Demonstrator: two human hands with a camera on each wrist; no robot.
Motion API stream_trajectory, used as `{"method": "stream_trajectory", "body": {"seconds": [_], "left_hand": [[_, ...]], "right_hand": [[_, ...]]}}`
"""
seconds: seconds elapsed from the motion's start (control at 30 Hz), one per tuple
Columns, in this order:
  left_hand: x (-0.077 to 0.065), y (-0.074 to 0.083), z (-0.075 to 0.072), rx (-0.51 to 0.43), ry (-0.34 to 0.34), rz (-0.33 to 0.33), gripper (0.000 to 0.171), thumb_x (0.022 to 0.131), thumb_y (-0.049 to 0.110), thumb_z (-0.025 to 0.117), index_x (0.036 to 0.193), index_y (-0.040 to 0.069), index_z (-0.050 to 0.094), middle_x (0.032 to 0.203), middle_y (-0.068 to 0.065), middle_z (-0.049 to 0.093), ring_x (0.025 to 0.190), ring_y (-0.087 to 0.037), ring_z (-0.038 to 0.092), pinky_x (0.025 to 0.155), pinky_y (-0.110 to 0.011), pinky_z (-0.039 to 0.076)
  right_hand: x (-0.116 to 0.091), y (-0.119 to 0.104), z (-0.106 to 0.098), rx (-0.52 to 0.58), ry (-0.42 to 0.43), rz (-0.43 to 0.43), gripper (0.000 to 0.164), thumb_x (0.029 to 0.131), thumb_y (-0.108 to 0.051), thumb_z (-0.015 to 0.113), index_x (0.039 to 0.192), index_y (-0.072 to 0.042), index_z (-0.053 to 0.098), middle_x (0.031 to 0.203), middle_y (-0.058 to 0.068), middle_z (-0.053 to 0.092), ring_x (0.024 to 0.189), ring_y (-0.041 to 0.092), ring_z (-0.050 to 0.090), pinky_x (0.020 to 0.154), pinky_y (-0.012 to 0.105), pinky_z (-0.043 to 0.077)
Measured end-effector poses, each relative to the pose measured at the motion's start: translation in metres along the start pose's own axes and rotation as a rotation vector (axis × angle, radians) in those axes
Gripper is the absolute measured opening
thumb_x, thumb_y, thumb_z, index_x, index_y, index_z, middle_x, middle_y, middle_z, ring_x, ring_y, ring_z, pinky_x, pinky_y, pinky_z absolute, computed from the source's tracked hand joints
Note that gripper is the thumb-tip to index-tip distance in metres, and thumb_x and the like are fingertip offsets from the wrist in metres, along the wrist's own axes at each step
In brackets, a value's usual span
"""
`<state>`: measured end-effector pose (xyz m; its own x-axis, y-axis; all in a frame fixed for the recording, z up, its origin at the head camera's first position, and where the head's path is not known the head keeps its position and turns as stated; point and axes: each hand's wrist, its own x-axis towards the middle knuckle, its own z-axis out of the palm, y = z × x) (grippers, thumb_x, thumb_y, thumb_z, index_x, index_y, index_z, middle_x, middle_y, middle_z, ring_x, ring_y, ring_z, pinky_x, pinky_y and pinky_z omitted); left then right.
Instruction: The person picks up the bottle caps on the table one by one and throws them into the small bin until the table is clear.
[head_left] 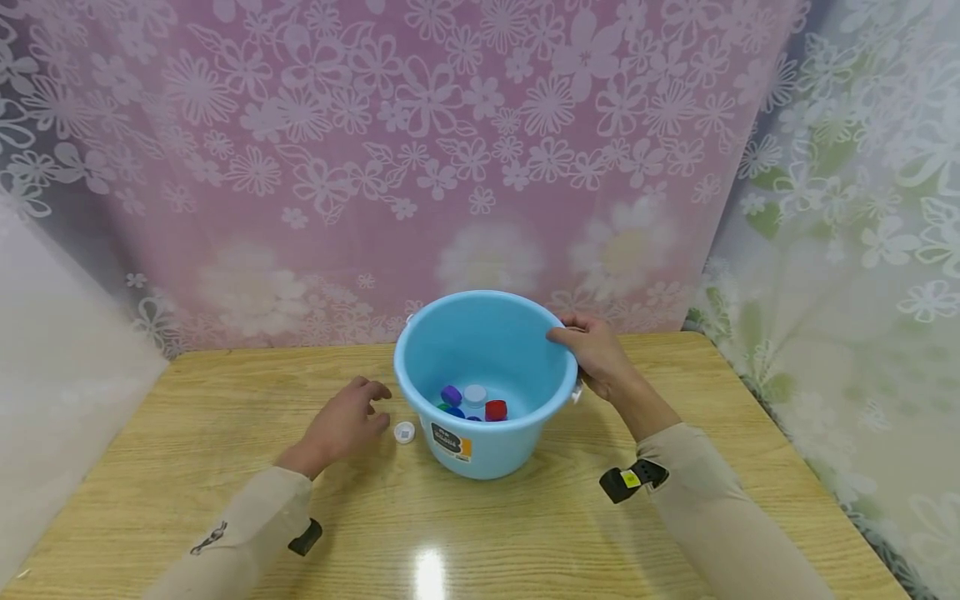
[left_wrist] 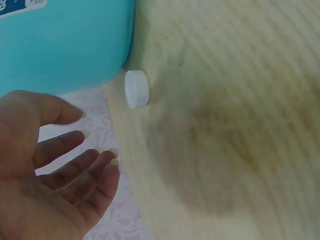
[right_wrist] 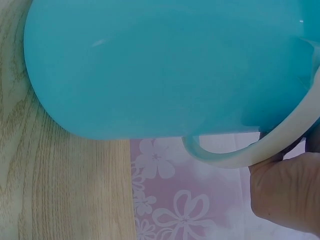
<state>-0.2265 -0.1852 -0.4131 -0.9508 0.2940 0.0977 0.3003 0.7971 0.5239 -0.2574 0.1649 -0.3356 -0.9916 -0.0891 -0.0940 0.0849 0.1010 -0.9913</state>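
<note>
A light blue bucket (head_left: 480,450) stands on the wooden table, with a label (head_left: 452,443) on its front. Inside lie several bottle caps, among them a red cap (head_left: 496,410), a purple cap (head_left: 451,395) and a white cap (head_left: 475,395). My right hand (head_left: 600,354) grips the bucket's right rim, thumb over the inner side. In the right wrist view the bucket's white handle (right_wrist: 240,159) passes in front of that hand. On the table left of the bucket lies another white cap (left_wrist: 137,89). My left hand (head_left: 345,421) hovers beside it, fingers loosely bent and apart, holding nothing.
The wooden table (head_left: 225,433) runs back to a pink flowered curtain (head_left: 420,183) behind the bucket. A pale flowered curtain (head_left: 847,292) hangs along the right side. Each wrist wears a black strap, the right one being the strap (head_left: 633,479) near the sleeve cuff.
</note>
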Motion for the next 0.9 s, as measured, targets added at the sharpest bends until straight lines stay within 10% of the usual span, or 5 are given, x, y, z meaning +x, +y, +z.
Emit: {"method": "stream_trajectory", "body": {"seconds": [0.9], "left_hand": [[-0.002,0.014,0.039,0.157,-0.093,0.043,0.029,0.078,0.016,0.073,0.106,0.008,0.067,0.092,-0.004,0.052,0.081,-0.021,0.049,0.071,-0.039,0.048]], "right_hand": [[0.001,0.001,0.000,0.001,0.008,0.003,0.033,0.093,-0.011,0.058,0.120,0.006,0.050,0.118,0.024,0.057,0.096,0.032,0.065,0.076,0.042,0.057]]}}
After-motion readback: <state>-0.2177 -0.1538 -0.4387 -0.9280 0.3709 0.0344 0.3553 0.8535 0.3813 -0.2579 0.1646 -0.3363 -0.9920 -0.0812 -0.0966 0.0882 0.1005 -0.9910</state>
